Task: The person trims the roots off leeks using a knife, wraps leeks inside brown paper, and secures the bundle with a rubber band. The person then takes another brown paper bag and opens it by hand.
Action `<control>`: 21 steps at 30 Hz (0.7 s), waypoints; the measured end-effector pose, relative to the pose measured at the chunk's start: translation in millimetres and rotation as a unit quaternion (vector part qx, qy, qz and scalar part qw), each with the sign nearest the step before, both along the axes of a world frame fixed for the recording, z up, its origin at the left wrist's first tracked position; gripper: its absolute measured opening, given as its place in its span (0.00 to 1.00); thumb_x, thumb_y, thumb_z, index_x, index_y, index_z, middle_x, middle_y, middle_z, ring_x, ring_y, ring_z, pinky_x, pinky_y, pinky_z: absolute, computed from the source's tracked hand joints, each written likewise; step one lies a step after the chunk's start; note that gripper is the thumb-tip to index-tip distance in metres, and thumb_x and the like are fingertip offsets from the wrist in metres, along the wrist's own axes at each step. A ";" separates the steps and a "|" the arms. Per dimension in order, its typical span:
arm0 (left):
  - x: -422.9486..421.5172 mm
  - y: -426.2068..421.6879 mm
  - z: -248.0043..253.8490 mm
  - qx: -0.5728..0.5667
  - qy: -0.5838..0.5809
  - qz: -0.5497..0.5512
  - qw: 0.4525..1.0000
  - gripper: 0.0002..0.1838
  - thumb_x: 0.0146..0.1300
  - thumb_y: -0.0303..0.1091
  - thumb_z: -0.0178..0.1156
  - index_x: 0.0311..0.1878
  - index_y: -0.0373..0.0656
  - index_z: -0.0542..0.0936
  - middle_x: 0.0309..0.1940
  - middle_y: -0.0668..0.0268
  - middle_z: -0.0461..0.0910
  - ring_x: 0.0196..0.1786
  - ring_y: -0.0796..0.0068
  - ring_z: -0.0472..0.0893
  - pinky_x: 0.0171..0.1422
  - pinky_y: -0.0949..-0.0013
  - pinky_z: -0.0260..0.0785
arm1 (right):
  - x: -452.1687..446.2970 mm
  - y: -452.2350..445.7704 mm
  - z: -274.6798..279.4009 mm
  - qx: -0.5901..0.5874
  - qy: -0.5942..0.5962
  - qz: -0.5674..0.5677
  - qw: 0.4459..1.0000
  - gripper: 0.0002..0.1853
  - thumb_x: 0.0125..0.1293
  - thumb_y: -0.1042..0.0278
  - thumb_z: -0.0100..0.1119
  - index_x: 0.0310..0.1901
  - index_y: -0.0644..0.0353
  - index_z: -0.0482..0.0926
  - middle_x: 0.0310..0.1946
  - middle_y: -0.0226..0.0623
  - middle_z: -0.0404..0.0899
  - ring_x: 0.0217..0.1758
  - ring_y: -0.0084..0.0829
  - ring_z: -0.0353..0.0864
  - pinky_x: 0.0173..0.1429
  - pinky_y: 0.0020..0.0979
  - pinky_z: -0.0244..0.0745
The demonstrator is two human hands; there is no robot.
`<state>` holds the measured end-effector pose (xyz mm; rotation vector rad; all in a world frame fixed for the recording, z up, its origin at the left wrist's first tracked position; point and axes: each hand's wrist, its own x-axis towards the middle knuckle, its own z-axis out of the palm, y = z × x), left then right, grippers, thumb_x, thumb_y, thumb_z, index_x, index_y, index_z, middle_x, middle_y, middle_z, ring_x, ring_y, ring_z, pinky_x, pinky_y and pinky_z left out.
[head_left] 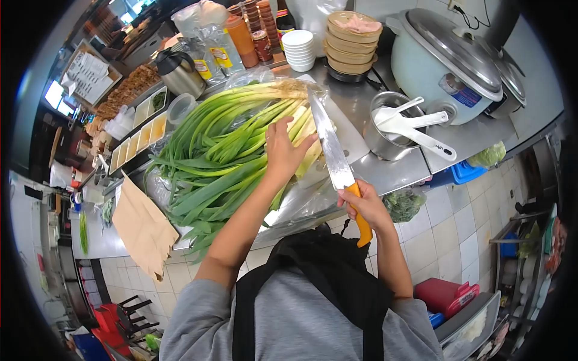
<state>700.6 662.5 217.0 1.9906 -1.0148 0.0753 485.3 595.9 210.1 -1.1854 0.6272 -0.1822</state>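
A big bunch of leeks (211,135) lies across the steel counter, green leaves toward the left and pale root ends at the upper right. My left hand (286,149) is over the pale stalks with thumb and fingers apart; whether it presses on them I cannot tell. In my right hand (368,206) is a large kitchen knife (330,141), gripped by its orange handle. Its blade points away from me, along the right side of the stalks. Beneath the root ends, a white cutting board (348,129) shows in part. Clear plastic wrapping (158,183) lies under and around the leaves.
Right of the board stands a metal pot (385,141) with white ladles, near a large rice cooker (445,66). Behind are stacked white bowls (298,51), brown steamers (351,45) and a steel jug (179,72). Brown paper (141,225) hangs over the counter's front edge.
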 end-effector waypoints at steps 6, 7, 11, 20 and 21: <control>7.2 -3.1 -0.1 -0.075 0.416 -0.121 0.898 0.37 0.51 0.42 0.71 0.58 0.30 0.66 0.45 0.54 0.77 0.48 0.67 0.76 0.54 0.67 0.67 | 0.0 1.8 -0.2 0.096 -0.037 0.007 0.995 0.09 0.63 0.67 0.58 0.40 0.60 0.70 0.23 0.34 0.75 0.15 0.16 0.64 0.20 0.21 0.61; 6.9 1.0 3.3 -0.066 0.495 -0.188 0.846 0.37 0.52 0.38 0.70 0.60 0.29 0.64 0.43 0.55 0.79 0.46 0.70 0.78 0.54 0.70 0.67 | 0.2 1.4 2.1 0.106 -0.039 0.001 0.994 0.09 0.64 0.67 0.58 0.39 0.60 0.70 0.23 0.35 0.75 0.14 0.16 0.64 0.20 0.21 0.61; 13.4 2.0 -10.5 -0.002 0.497 -0.254 0.829 0.34 0.53 0.31 0.69 0.61 0.28 0.65 0.37 0.58 0.82 0.43 0.73 0.80 0.52 0.69 0.69 | 1.3 -0.7 3.1 0.111 -0.041 -0.007 0.993 0.08 0.64 0.67 0.57 0.38 0.60 0.70 0.23 0.35 0.75 0.14 0.16 0.63 0.19 0.21 0.60; 8.5 -6.6 -19.5 0.115 0.003 -0.208 0.971 0.28 0.57 0.32 0.64 0.61 0.39 0.69 0.47 0.49 0.79 0.53 0.66 0.78 0.58 0.65 0.67 | -5.9 -16.0 -10.1 -0.153 0.066 -0.118 0.979 0.10 0.60 0.68 0.62 0.37 0.63 0.73 0.23 0.32 0.77 0.14 0.15 0.64 0.18 0.20 0.60; 4.3 -13.2 -21.4 0.045 0.125 -0.220 0.966 0.30 0.55 0.33 0.65 0.61 0.38 0.68 0.48 0.49 0.78 0.51 0.64 0.78 0.55 0.64 0.69 | -5.7 -15.6 -9.4 -0.152 0.066 -0.120 0.979 0.10 0.60 0.68 0.62 0.37 0.63 0.73 0.23 0.32 0.77 0.14 0.15 0.64 0.18 0.20 0.60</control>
